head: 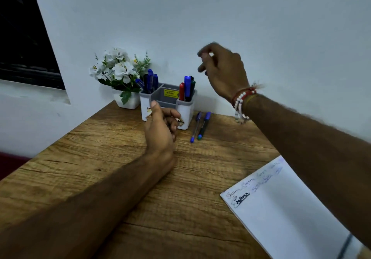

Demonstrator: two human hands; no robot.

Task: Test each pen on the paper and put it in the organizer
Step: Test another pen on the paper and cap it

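Right grip (218,67) spread, empty, above organizer (167,106); left grip (160,130) loosely curled, holding nothing visible. Two pens (200,127) lying on bench (100,158) just beside organizer: light, stiff, probably slick; best pinched mid-barrel.

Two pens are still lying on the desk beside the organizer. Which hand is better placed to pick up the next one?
Probably right. The right hand hangs empty above the two blue-capped pens, while the left hand rests curled before the white-and-grey plastic organizer.
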